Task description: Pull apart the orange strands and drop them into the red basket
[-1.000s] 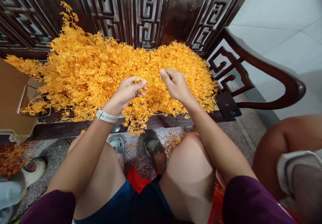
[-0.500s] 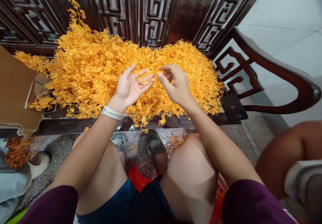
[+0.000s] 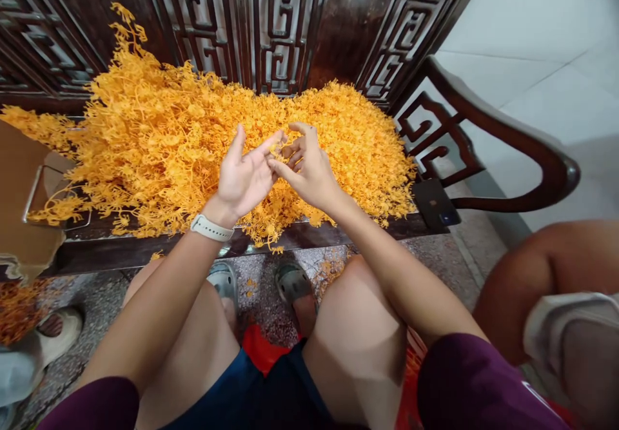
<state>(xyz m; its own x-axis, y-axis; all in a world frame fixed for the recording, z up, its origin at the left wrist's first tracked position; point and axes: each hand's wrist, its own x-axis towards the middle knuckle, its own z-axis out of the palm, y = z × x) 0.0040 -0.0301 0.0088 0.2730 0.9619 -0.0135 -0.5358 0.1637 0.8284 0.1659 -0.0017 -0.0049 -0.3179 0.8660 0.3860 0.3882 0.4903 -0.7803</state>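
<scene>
A broad heap of small orange, thin-stemmed pieces (image 3: 159,133), plastic-looking, covers the dark wooden bench seat (image 3: 111,249). Above its front part, my left hand (image 3: 246,175) lies palm up with its thumb out and fingers stretched; a pale wristband (image 3: 211,228) circles that wrist. My right hand (image 3: 309,169) is half curled against the left fingers, its thumb and index finger apart. A bit of orange shows between the two hands, but whether it is held or part of the heap behind is unclear.
The bench has a carved back (image 3: 285,24) and a curved armrest (image 3: 522,127). A dark phone (image 3: 436,203) rests at the seat's right end. On the left stands a cardboard box (image 3: 24,198). Another person's leg (image 3: 541,275) is close on the right.
My right hand has moved left, and its fingers now meet the fingers of my left hand. The whole view has shifted slightly, with the bench appearing farther left.
</scene>
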